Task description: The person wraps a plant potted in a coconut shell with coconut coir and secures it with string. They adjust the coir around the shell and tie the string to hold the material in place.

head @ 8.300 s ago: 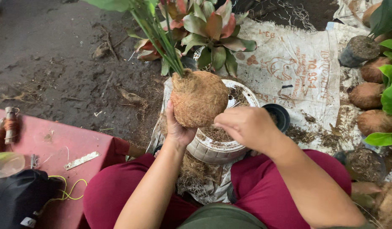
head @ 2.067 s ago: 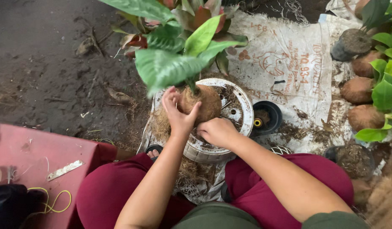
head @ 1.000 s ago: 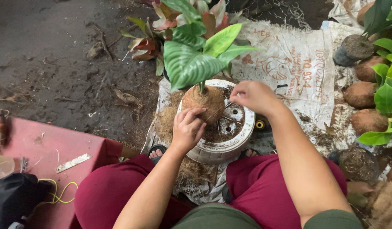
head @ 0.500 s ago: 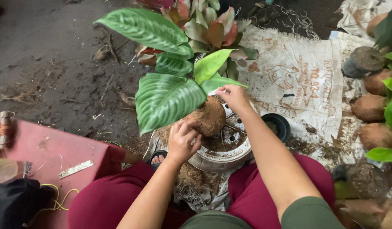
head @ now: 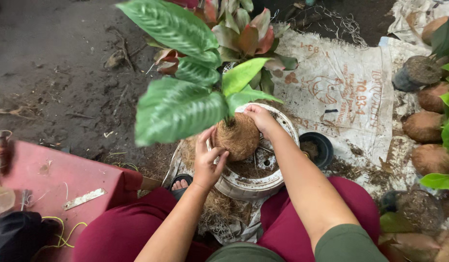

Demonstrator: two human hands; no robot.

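A brown coconut-fibre ball (head: pixel 239 138) with a green striped-leaf plant (head: pixel 180 104) growing from its top sits upright over a white round basin (head: pixel 248 182). My left hand (head: pixel 207 160) cups the ball's left side, fingers spread against the fibre. My right hand (head: pixel 258 119) presses on the ball's upper right, near the plant's stem. The large leaves hide part of the ball's top. Loose fibre and soil lie inside the basin.
A red low table (head: pixel 54 179) with a metal strip and yellow cord stands at left. A small black pot (head: pixel 317 145) lies right of the basin on a printed white sack (head: pixel 341 92). Several finished fibre balls (head: pixel 428 126) with plants line the right edge. Red-leafed plants (head: pixel 244 34) stand behind.
The ball went from tipped sideways, roots toward me, to upright with leaves up. My right hand moved from the basin to the ball's top right; the view shifted slightly.
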